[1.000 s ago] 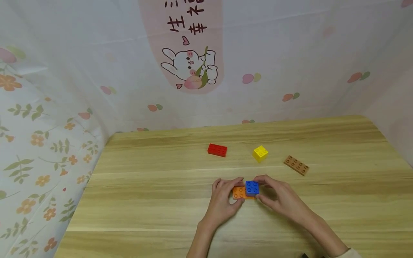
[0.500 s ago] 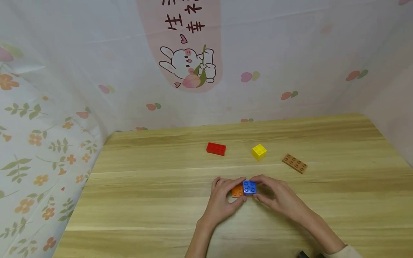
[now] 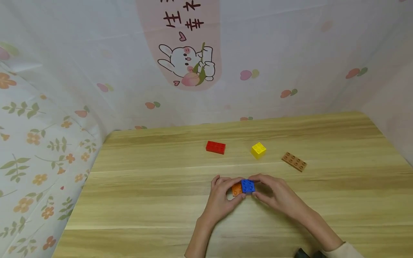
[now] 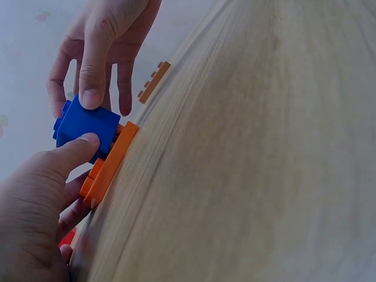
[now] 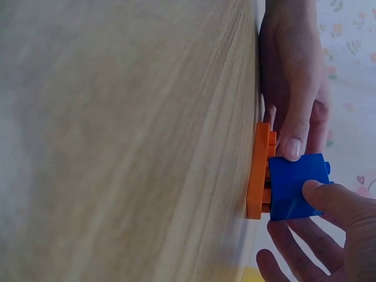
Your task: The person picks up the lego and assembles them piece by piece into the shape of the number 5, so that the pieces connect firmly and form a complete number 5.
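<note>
Blue brick [image 3: 247, 186] shifts left over the orange plate [image 3: 236, 190]

Head view: over the last 1 second the blue brick, its 4 studs facing up, has moved left along the orange plate, so less of the plate's left end now shows. The left hand [image 3: 222, 197] has come to the brick's left corners with thumb and index finger; the right hand [image 3: 281, 197] pinches it from the right. Neither hand is spread wide; each gap is about the brick's own width. Beyond them on the wooden table [image 3: 155, 200] lie a red brick [image 3: 216, 147], a yellow brick [image 3: 258, 150] and a brown plate [image 3: 294, 162], all 3 well apart from the hands. On the backdrop cloth [image 3: 274, 43], above a printed rabbit [image 3: 187, 62], 2 characters can be read, 生 and 幸; those higher up are cut off. No brand can be made out on any brick.

Left wrist view: both thumbs press the blue brick's near side. Orange studs show in the gap beneath it, so I judge the brick placed over the plate but not pushed fully down.

Right wrist view: the same gap shows, and the plate appears to lie on the table. No writing is legible here; whether the left hand's hidden fingers also steady the plate, I cannot tell.
</note>
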The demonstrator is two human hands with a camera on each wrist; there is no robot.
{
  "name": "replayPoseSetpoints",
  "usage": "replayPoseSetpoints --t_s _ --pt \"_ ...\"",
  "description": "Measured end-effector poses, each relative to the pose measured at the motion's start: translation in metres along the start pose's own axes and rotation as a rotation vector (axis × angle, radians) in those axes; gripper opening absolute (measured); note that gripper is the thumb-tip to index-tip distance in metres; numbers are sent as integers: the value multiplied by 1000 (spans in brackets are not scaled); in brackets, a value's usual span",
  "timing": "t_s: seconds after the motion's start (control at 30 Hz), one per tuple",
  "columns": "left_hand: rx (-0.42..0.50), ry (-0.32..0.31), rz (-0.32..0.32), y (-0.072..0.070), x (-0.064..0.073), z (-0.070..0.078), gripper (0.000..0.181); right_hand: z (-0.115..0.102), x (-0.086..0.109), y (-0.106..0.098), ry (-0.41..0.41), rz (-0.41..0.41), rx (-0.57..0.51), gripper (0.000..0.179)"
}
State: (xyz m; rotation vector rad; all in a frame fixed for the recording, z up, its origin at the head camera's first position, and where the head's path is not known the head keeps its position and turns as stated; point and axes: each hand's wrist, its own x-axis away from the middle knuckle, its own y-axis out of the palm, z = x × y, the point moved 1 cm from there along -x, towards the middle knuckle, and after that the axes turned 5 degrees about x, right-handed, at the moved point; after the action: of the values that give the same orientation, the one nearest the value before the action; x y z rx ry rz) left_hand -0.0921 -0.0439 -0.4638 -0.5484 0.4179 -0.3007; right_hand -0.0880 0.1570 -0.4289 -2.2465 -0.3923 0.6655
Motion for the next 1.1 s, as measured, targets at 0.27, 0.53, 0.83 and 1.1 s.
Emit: replayPoseSetpoints --t_s 0.27,0.53,0.83,1.1 --pt "-6 2 6 1 1 -2 41 1 -1 1 17 -6 -40 42" --pt "-30 14 5 1 1 -2 41 3 0 2 43 1 -55 42" --pt "-31 15 8 1 1 -1 41 5 1 1 112 2 -37 37" --pt "-44 23 13 1 0 0 40 8 1 0 77 20 -58 37"
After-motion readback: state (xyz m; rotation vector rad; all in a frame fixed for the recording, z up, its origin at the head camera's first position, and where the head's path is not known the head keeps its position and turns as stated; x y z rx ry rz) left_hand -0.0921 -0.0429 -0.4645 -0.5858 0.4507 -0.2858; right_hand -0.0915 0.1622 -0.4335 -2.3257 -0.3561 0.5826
